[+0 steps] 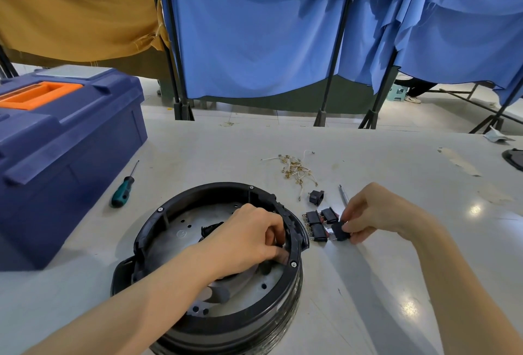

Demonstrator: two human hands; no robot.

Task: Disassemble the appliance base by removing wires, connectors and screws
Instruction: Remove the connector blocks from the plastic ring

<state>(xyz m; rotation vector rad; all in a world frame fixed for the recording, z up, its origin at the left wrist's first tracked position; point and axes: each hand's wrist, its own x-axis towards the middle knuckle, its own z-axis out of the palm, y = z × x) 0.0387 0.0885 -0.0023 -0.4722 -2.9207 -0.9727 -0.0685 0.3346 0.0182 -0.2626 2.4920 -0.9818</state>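
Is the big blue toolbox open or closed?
Closed. The toolbox has its lid sitting flat down on the box, and the orange handle lies folded into the top.

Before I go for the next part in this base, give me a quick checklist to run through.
1. Free right hand: not ok, it pinches a black switch.
2. Sure left hand grip inside the base: cannot tell, fingers hide what they hold.
3. Tidy removed switches: ok, three lie together beside the base.
4. Clear wires: ok, piled on the table, apart from the base.
5. Handy screwdriver: ok, lying left of the base.
6. All rim screws out: not ok, several sit in place.
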